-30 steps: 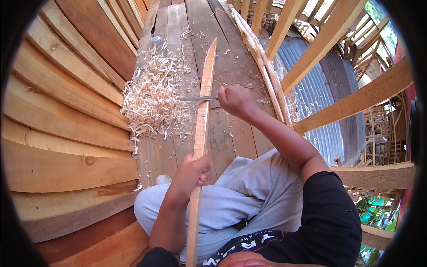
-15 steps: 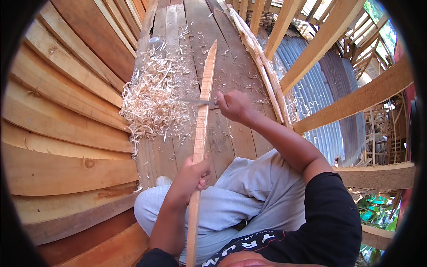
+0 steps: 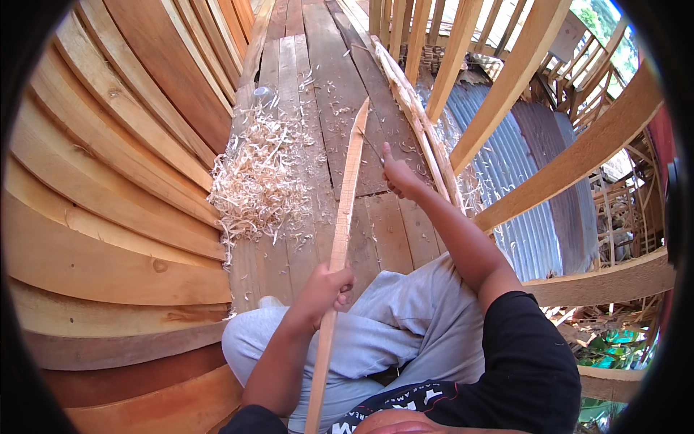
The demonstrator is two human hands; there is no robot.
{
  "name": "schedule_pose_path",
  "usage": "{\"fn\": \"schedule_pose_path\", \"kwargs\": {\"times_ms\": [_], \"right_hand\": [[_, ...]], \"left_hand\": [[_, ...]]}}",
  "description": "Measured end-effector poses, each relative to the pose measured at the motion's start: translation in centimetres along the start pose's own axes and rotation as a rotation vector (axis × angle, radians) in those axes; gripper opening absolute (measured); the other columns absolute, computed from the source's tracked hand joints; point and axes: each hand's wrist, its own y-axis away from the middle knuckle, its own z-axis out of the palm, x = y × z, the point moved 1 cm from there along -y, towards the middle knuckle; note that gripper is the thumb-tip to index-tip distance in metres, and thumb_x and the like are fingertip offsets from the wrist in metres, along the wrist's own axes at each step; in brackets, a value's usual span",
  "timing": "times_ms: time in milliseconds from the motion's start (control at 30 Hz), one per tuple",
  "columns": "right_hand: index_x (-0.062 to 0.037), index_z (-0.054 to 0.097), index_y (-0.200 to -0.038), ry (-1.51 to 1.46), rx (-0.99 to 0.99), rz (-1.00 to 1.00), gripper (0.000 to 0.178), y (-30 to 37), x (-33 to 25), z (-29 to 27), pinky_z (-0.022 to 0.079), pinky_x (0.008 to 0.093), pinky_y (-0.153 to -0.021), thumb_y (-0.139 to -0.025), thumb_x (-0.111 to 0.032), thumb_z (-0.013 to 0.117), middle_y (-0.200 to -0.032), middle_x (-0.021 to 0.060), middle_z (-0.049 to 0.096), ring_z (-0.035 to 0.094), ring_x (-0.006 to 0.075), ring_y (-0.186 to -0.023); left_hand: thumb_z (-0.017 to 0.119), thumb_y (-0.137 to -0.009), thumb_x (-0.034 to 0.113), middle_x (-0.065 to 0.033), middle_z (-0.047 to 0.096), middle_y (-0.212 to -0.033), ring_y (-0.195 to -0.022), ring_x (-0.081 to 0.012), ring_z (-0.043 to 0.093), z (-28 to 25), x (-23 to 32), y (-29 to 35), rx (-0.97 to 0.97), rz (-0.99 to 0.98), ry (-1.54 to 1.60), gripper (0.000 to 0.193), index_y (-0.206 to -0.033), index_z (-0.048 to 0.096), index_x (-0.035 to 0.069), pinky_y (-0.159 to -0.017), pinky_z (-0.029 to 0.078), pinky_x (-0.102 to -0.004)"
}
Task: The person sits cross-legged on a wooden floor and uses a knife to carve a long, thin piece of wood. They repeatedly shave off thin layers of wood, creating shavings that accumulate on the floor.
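A long, pale wooden stick (image 3: 348,189) with a pointed far end slants away from my lap over the plank floor. My left hand (image 3: 325,293) is closed around it near my knee. Farther out and to the right of the stick, my right hand (image 3: 400,173) is wrapped around the handle of a knife (image 3: 372,147). The thin dark blade reaches up and left, its tip at or very near the stick's right edge just below the point. Most of the handle is hidden by my fingers.
A heap of curled wood shavings (image 3: 267,177) covers the floor left of the stick, a small clear cup (image 3: 263,95) at its far end. Plank walling (image 3: 108,210) rises on the left. Peeled poles (image 3: 426,123) and slanted railing posts (image 3: 510,87) border the right, beside corrugated metal sheets (image 3: 499,137).
My right hand has moved the knife farther along the stick, toward its tip, and slightly right. The blade has turned from lying across the stick to a slant. My left hand keeps its hold.
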Motion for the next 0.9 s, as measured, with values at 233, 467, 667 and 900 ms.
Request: {"fn": "schedule_pose_path", "kwargs": {"times_ms": [233, 467, 667, 900], "right_hand": [[-0.0036, 0.055, -0.083, -0.392, -0.438, 0.113, 0.079, 7.9, -0.4, 3.0, 0.016, 0.0266, -0.039, -0.079, -0.082, 0.044, -0.053, -0.0069, 0.029, 0.023, 0.0072, -0.039], [-0.0148, 0.045, -0.07, -0.261, -0.441, -0.099, 0.047, 12.4, 1.3, 4.3, 0.015, 0.0293, -0.038, -0.09, -0.055, 0.059, -0.049, -0.0067, 0.027, 0.023, 0.0078, -0.037], [-0.0138, 0.048, -0.067, -0.192, -0.413, -0.152, 0.043, 13.9, 2.0, 4.4, 0.02, 0.0312, -0.037, -0.091, -0.047, 0.058, -0.048, -0.0033, 0.033, 0.03, 0.01, -0.037], [-0.0128, 0.046, -0.059, -0.169, -0.249, -0.127, 0.048, 11.7, 2.1, 4.7, 0.026, 0.0332, -0.035, -0.091, -0.046, 0.058, -0.045, 0.0005, 0.037, 0.035, 0.0135, -0.034]], "left_hand": [[0.057, -0.082, 0.006, 0.0015, 0.043, -0.063, -0.048, -0.0049, 0.042, 0.0, -1.3, -1.2, -0.005, 0.04, -0.045, 0.012, -0.078, 0.046, 0.007, -0.039, 0.032, -0.0201], [0.06, -0.084, 0.016, -0.0075, 0.058, -0.072, -0.051, -0.0147, 0.057, 0.4, -2.7, -1.9, 0.026, 0.124, -0.41, 0.021, -0.093, 0.053, -0.001, -0.044, 0.045, -0.0271], [0.055, -0.093, 0.025, -0.0202, 0.054, -0.119, -0.107, -0.027, 0.059, 0.6, -1.6, 7.9, 0.411, 0.613, -0.938, 0.05, -0.131, 0.041, -0.004, -0.09, 0.049, -0.0368], [0.048, -0.087, 0.01, -0.0208, 0.053, -0.121, -0.122, -0.0393, 0.047, -5.3, -7.7, 21.6, 1.005, 0.879, -1.215, 0.029, -0.112, 0.055, -0.002, -0.105, 0.036, -0.0463]]}}
